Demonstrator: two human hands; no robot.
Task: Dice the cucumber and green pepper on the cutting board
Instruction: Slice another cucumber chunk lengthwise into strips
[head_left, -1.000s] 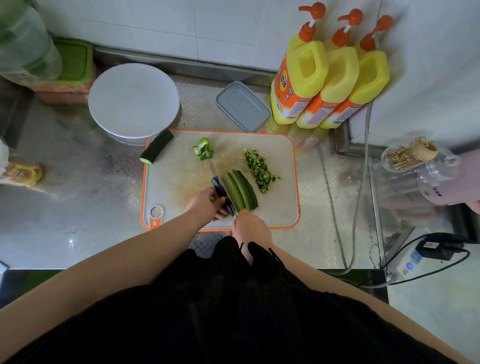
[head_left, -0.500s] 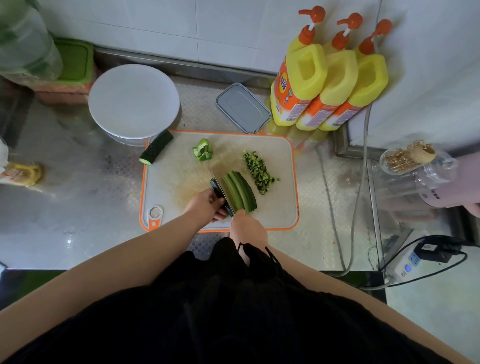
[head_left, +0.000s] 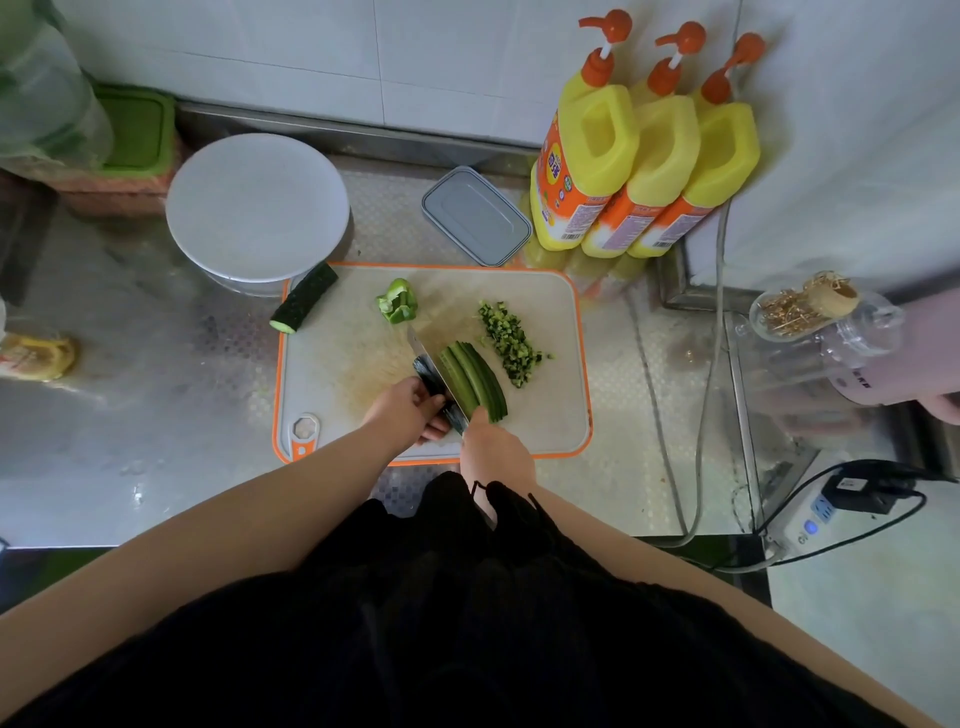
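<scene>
Head view, itemised from the middle of the board outward.

Cucumber strips (head_left: 474, 382): several long dark-green lengths lying side by side, centre of the cutting board (head_left: 561, 415), slanting from 11 o'clock to 5 o'clock.

Knife (head_left: 434, 374): blade standing against the left flank of the strips, tip toward 11 o'clock.

Right hand (head_left: 496, 449): at 6 o'clock of the strips, fingers curled round the knife handle, forefinger reaching up beside the strips' near end.

Left hand (head_left: 408, 410): at 8 o'clock of the strips, on the far side of the blade from them, fingers curled; what they hold I cannot tell.

Diced cucumber (head_left: 509, 343): a narrow heap at 2 o'clock of the strips, apart from them.

Green pepper piece (head_left: 397, 307): at 11 o'clock, near the board's far edge.

Cucumber stub (head_left: 304, 304): overhanging the board's far-left corner, leaning at the white bowl (head_left: 257, 208).

Grey lidded box (head_left: 475, 215): beyond the board at 12 o'clock.

Three yellow bottles (head_left: 639, 161): orange pumps, at 1 o'clock against the wall.
</scene>
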